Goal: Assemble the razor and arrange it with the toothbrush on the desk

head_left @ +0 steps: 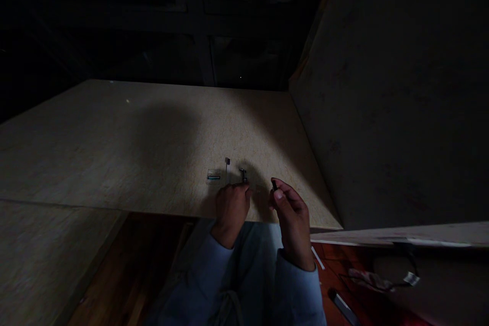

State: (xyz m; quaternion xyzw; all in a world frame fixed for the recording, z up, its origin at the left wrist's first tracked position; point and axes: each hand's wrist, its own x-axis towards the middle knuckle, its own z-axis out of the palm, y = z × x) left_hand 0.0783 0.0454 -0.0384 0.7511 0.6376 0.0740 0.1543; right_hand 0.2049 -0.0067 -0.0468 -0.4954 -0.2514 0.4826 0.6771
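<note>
My right hand (293,216) is raised over the front edge of the counter and pinches a small black stick-like piece (274,185) between thumb and fingers. My left hand (232,209) rests on the counter with its fingers curled down. Just beyond its fingertips a small dark, shiny T-shaped piece (243,173) sticks out, its near end at the fingers. A thin pale stick with a dark block-like end (227,161) lies beside it. Further left is a small clear plastic case (213,177) with a dark teal strip in it. The dim light hides finer detail.
The pale speckled counter (164,147) meets a wall (397,112) on the right and dark window panes (244,56) behind. Its front edge runs just under my wrists. Below right, a dark flat object (344,308) lies on the reddish floor.
</note>
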